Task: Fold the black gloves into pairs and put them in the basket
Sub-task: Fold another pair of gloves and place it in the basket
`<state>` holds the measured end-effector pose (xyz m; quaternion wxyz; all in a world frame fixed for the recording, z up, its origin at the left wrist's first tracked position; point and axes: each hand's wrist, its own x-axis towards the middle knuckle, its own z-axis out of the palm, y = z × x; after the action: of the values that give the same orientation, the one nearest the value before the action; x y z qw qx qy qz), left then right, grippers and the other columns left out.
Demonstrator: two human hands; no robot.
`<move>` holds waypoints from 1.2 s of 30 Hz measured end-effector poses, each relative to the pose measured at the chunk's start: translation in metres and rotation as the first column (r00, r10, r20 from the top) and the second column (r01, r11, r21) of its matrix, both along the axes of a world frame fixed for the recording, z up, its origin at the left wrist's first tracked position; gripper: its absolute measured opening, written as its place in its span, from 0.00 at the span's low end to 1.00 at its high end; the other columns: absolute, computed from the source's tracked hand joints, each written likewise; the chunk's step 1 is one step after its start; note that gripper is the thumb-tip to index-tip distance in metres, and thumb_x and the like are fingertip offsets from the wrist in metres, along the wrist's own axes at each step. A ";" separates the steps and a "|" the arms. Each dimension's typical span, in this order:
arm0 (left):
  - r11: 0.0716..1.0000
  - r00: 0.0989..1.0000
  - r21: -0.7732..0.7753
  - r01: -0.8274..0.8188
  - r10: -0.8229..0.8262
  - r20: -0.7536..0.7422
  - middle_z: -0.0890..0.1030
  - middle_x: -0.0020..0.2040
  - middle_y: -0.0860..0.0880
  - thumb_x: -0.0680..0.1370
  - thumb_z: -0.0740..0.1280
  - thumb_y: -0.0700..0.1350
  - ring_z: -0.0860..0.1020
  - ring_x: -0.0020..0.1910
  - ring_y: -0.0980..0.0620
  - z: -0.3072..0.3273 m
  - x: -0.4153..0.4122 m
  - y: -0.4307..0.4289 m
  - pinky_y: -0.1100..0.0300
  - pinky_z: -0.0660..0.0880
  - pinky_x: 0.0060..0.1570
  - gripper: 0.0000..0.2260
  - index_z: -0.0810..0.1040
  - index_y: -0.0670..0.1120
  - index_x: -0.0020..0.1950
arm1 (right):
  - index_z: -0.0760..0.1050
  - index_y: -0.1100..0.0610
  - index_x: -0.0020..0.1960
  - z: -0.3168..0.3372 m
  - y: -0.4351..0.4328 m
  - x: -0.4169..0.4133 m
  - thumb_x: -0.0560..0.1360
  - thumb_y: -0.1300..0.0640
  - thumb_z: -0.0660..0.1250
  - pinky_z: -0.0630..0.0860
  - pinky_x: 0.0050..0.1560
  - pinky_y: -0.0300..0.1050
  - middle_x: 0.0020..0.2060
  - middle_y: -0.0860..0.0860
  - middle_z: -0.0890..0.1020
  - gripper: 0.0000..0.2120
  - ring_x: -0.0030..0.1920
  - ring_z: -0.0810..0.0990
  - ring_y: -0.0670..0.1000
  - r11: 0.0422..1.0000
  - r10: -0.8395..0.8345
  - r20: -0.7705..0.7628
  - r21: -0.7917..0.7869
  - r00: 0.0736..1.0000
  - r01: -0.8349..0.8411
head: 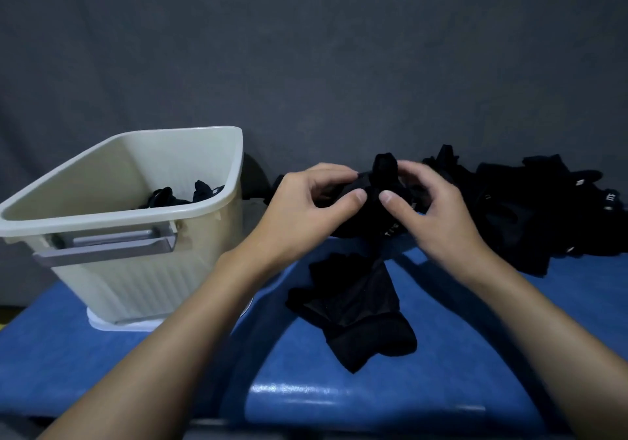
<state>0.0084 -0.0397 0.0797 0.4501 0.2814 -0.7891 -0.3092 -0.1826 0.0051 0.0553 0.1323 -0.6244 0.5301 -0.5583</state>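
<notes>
The black glove in hand is bunched up and held just above the blue table, with a stub of it poking up at 12 o'clock between the two hands. The left hand pinches its 9 o'clock side, thumb in front and fingers curled behind. The right hand clamps the 3 o'clock side the same way, and the two thumb tips almost meet on the cloth. The step looks like folding or rolling this glove. To do it well, the cloth should be pulled flat between the thumbs before it is doubled over, so the fold does not trap a lump. At 6 o'clock from it a second glove lies spread on the table. It is probably the mate and should be laid edge to edge with the first. At 3 o'clock sits the unsorted pile of gloves, near enough for a loose cuff to snag. At 9 o'clock stands the cream basket with dark folded gloves already inside, so the drop needs only a short sideways carry with the grip kept tight.
</notes>
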 end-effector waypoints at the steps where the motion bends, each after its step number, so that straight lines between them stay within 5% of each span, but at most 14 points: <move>1: 0.999 0.999 0.033 0.025 -0.025 -0.023 0.83 0.56 0.53 0.77 0.72 0.42 0.82 0.54 0.59 0.000 0.000 0.002 0.63 0.77 0.58 0.09 0.84 0.44 0.56 | 0.78 0.53 0.61 0.002 0.003 0.001 0.77 0.56 0.70 0.78 0.58 0.47 0.53 0.48 0.83 0.12 0.56 0.81 0.47 1.000 0.025 0.046 -0.018 0.999 -0.025; 4: 0.995 0.997 0.079 0.067 -0.065 -0.032 0.84 0.57 0.52 0.75 0.72 0.47 0.82 0.56 0.57 -0.002 0.000 0.006 0.59 0.77 0.60 0.15 0.83 0.42 0.59 | 0.81 0.58 0.49 0.002 0.010 0.004 0.78 0.61 0.68 0.80 0.46 0.44 0.41 0.52 0.85 0.03 0.43 0.84 0.49 0.997 0.062 0.135 -0.046 0.989 -0.056; 8: 0.999 0.999 0.033 0.012 -0.014 0.051 0.84 0.57 0.54 0.73 0.76 0.45 0.81 0.57 0.61 -0.004 0.001 0.009 0.62 0.75 0.62 0.17 0.82 0.44 0.61 | 0.81 0.60 0.47 0.000 0.017 0.006 0.78 0.61 0.68 0.80 0.44 0.45 0.40 0.54 0.85 0.03 0.41 0.83 0.50 0.997 0.068 0.168 -0.045 0.983 -0.061; 12: 0.996 0.996 -0.016 -0.087 0.087 -0.023 0.84 0.50 0.54 0.74 0.74 0.36 0.81 0.50 0.64 -0.006 0.001 0.009 0.70 0.74 0.54 0.12 0.83 0.44 0.56 | 0.80 0.60 0.46 0.001 0.025 0.008 0.78 0.61 0.68 0.77 0.40 0.40 0.35 0.51 0.81 0.04 0.37 0.78 0.44 0.997 0.066 0.177 -0.047 0.982 -0.058; 16: 0.994 0.986 0.027 -0.105 0.107 -0.126 0.86 0.44 0.50 0.74 0.75 0.37 0.83 0.44 0.56 -0.005 0.001 0.008 0.59 0.79 0.49 0.06 0.84 0.43 0.50 | 0.80 0.60 0.44 0.003 0.030 0.007 0.78 0.60 0.67 0.73 0.35 0.35 0.29 0.46 0.77 0.06 0.32 0.73 0.41 0.999 0.042 0.238 -0.029 0.970 -0.036; 19: 0.992 0.970 0.074 -0.099 0.113 -0.216 0.85 0.38 0.52 0.74 0.75 0.36 0.81 0.37 0.58 -0.002 0.000 0.011 0.63 0.78 0.39 0.05 0.83 0.45 0.44 | 0.79 0.58 0.43 0.003 0.034 0.006 0.79 0.60 0.66 0.71 0.33 0.33 0.25 0.42 0.74 0.07 0.29 0.71 0.40 1.000 0.018 0.272 0.003 0.962 -0.019; 24: 0.988 0.951 0.131 -0.077 0.112 -0.290 0.85 0.35 0.52 0.74 0.75 0.36 0.81 0.34 0.57 0.001 -0.003 0.014 0.64 0.77 0.37 0.06 0.83 0.46 0.42 | 0.79 0.57 0.48 0.003 0.041 0.006 0.80 0.56 0.65 0.72 0.35 0.43 0.35 0.56 0.77 0.06 0.35 0.74 0.51 0.989 0.080 0.359 0.084 0.930 -0.118; 28: 0.983 0.954 0.164 -0.080 0.124 -0.275 0.85 0.38 0.50 0.73 0.76 0.38 0.81 0.37 0.56 0.000 -0.003 0.013 0.60 0.80 0.41 0.05 0.83 0.46 0.44 | 0.75 0.60 0.58 0.003 0.051 0.010 0.75 0.66 0.70 0.82 0.46 0.46 0.48 0.56 0.86 0.13 0.47 0.85 0.53 0.948 0.215 0.429 0.123 0.877 -0.292; 31: 0.979 0.972 0.181 -0.095 0.130 -0.194 0.85 0.43 0.51 0.71 0.78 0.39 0.81 0.42 0.59 -0.004 -0.001 0.009 0.63 0.78 0.45 0.09 0.82 0.46 0.49 | 0.74 0.58 0.59 -0.004 0.055 0.012 0.73 0.68 0.71 0.82 0.49 0.54 0.49 0.58 0.85 0.17 0.48 0.85 0.57 0.955 0.120 0.477 0.183 0.871 -0.232; 36: 0.982 0.994 0.165 -0.089 0.076 0.084 0.82 0.56 0.50 0.71 0.78 0.38 0.80 0.57 0.57 -0.021 0.000 0.006 0.67 0.75 0.53 0.17 0.80 0.46 0.57 | 0.70 0.56 0.61 -0.021 0.064 0.021 0.74 0.67 0.70 0.82 0.42 0.51 0.44 0.57 0.86 0.18 0.41 0.85 0.58 0.909 -0.065 0.552 0.377 0.831 -0.179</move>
<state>0.0081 -0.0340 0.0585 0.4062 0.3629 -0.7645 -0.3448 -0.1619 0.0695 0.0342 0.4258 -0.4094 0.5554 -0.5854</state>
